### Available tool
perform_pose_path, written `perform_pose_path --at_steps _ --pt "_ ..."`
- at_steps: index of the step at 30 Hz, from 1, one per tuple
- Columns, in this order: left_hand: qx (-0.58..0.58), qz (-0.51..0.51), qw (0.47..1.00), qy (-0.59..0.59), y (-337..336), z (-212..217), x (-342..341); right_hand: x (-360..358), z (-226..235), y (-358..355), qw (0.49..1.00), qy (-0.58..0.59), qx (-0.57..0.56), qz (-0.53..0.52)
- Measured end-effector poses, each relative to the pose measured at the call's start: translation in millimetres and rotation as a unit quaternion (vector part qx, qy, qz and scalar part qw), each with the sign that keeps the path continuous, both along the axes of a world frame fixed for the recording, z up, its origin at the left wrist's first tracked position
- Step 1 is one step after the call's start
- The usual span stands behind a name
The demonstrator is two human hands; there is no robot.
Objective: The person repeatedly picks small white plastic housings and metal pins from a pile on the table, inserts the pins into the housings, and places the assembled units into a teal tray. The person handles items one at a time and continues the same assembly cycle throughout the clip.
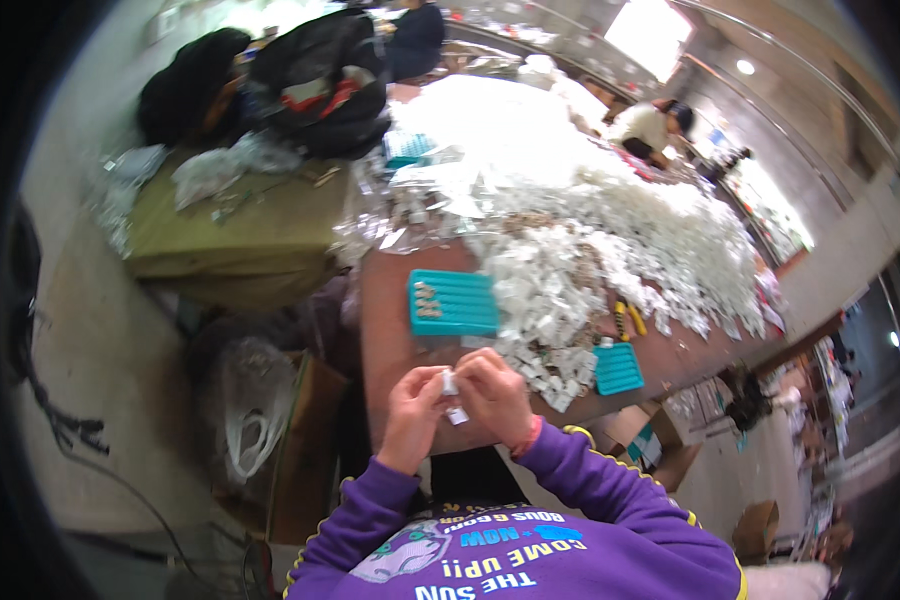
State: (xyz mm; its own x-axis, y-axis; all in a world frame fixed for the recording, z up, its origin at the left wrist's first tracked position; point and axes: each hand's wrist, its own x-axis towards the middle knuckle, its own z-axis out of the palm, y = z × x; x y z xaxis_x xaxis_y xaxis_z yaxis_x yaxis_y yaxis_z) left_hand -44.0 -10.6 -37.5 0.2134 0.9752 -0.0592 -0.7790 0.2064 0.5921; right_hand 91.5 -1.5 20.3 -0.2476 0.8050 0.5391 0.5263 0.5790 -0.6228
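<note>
The brown bench (pixel 395 330) is carrying a large heap of small white packets (pixel 610 230) spreading across most of its top. A teal tray (pixel 453 303) is lying near the front edge, a smaller teal tray (pixel 619 369) is sitting beside the heap, and a yellow-handled tool (pixel 628 320) is lying between them.

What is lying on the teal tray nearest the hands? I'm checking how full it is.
A few small pale pieces sit at the left end of the teal tray; its other grooves look bare. The table beneath it is hidden.

L hand (pixel 413 402) & R hand (pixel 492 393) raised together, fingertips pinched shut; forearms angled inward
</note>
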Motion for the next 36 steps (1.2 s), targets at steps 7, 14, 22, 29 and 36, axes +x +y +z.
perform_pose_path --at_steps 7,14,22,29,36 --pt "0.018 -0.027 0.996 -0.078 2 -8 -3 3 5 2 0.997 0.045 -0.043 0.036" --pt "0.024 -0.011 0.998 -0.057 0 -7 -1 -6 6 -7 0.998 -0.038 0.043 -0.001" --pt "0.04 -0.023 0.999 -0.019 0 -4 1 5 4 -9 0.998 0.057 0.009 -0.007" --pt "0.031 -0.026 0.998 0.04 1 2 1 5 2 -13 0.995 -0.062 0.081 0.009" --pt "0.218 0.056 0.928 0.298 -6 41 -5 40 19 -28 0.992 0.078 0.028 -0.099"
